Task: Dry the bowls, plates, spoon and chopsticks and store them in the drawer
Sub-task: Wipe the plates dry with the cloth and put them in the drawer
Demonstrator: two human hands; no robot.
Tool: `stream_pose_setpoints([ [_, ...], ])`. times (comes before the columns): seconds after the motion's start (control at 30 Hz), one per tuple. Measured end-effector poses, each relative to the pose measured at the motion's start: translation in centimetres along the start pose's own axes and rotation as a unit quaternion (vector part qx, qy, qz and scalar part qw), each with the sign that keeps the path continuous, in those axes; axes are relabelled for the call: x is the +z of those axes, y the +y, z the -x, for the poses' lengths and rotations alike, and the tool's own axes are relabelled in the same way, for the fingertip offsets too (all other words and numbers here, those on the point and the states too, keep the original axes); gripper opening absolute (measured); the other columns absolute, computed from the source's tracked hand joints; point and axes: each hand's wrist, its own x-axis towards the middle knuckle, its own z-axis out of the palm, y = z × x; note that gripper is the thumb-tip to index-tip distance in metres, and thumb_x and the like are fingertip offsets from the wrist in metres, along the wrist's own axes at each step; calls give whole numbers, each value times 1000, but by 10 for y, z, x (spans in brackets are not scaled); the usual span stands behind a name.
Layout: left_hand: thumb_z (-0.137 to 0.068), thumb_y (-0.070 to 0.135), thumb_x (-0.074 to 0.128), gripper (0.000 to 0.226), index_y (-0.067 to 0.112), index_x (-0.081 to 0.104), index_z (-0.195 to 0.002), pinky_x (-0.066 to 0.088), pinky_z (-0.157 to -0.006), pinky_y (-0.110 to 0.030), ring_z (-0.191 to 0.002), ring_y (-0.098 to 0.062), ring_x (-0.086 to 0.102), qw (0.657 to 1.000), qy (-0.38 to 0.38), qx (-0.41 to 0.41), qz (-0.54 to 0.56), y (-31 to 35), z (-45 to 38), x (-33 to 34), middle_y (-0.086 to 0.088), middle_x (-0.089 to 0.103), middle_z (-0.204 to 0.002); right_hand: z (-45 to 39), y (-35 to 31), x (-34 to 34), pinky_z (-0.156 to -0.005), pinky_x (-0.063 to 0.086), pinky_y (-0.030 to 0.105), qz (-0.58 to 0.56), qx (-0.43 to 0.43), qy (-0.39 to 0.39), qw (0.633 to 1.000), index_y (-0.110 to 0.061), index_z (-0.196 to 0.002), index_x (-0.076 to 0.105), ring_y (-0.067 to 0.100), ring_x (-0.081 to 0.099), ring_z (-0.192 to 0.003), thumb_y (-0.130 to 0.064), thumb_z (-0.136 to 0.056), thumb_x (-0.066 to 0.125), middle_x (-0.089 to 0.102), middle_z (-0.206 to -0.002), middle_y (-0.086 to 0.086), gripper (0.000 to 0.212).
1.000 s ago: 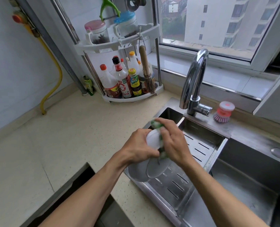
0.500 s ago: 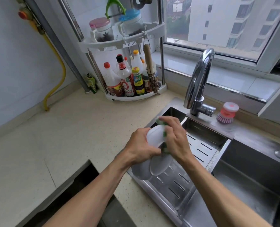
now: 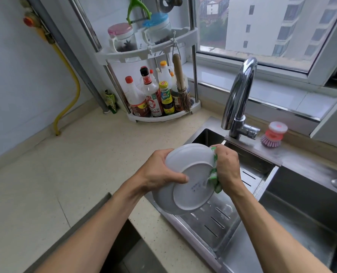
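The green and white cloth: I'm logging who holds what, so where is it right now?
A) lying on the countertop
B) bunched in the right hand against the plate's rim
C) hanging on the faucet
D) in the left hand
B: the right hand grips the cloth bunched against the rim of the white plate, while the left hand holds the plate's other side over the sink.

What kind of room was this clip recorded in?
A home kitchen, most likely: a steel sink with a chrome tap, a corner rack of sauce bottles on a stone counter, apartment blocks outside the window.
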Motion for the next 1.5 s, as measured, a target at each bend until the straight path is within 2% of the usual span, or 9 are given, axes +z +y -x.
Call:
stream_pose_setpoints([
  [0.17,-61,9,90,50,17,72,-108,61,-82,-45,-94,-26,72,998,-46,-15,-31,8,-7,-11,-7,74,-102,-7,-18,-2,-63,40,34,54,-52,-93,993,7,-69,56,16,47,-62,-35,-79,45,53,-65,9,44],
  [0.33,-65,7,86,40,14,72,-102,62,-69,-33,-82,-22,72,993,-40,-4,-114,16,-11,0,-7,73,-93,-4,-32,8,-60,43,31,137,-132,-131,973,-30,-58,58,9,53,-63,-33,-78,45,56,-60,-15,25],
  [0.5,-59,9,87,39,15,73,-94,62,-71,-44,-82,-25,73,997,43,9,-62,5,-13,16,-7,74,-91,15,-10,21,-84,45,31,181,-295,-95,933,-20,-118,65,17,57,-102,-33,-94,39,60,-113,-1,38],
  [0.63,-51,19,80,45,25,73,-95,63,-69,-42,-85,-24,71,995,89,19,-33,4,-11,18,-2,74,-93,-2,7,4,-84,44,14,63,-131,-47,988,-21,-124,65,14,59,-107,-33,-93,36,63,-122,1,44],
  [0.83,-53,22,79,37,19,72,-90,62,-71,-45,-83,-28,73,994,102,-3,-30,3,-14,31,-6,74,-88,24,5,30,-106,38,31,104,-260,-87,956,-21,-131,62,13,49,-127,-27,-97,37,51,-140,-2,43],
  [1.0,-51,15,77,36,27,73,-85,60,-67,-41,-78,-21,70,992,124,5,-5,-3,-7,29,-1,73,-87,-2,16,5,-92,42,18,48,-63,-79,994,-26,-122,65,10,55,-118,-35,-89,33,61,-130,-3,47],
  [1.2,-55,8,83,37,14,73,-90,59,-66,-43,-76,-24,69,989,146,-4,34,-2,-10,26,-10,73,-89,0,1,19,-102,40,21,65,-153,-123,978,-24,-134,60,0,49,-122,-26,-97,37,51,-141,-6,43],
  [1.37,-69,-8,81,31,12,71,-91,61,-69,-39,-84,-26,72,948,252,-10,196,0,-9,17,-7,76,-92,2,27,14,-110,41,44,19,-24,-63,998,-28,-149,43,14,46,-131,-41,-97,33,45,-150,-2,55],
  [1.5,-69,-4,82,31,13,67,-91,57,-59,-31,-83,-25,70,905,332,-27,263,3,-16,25,-7,73,-93,28,21,28,-111,41,44,72,-62,-72,993,-33,-158,18,16,36,-137,-42,-101,28,22,-158,-3,58],
])
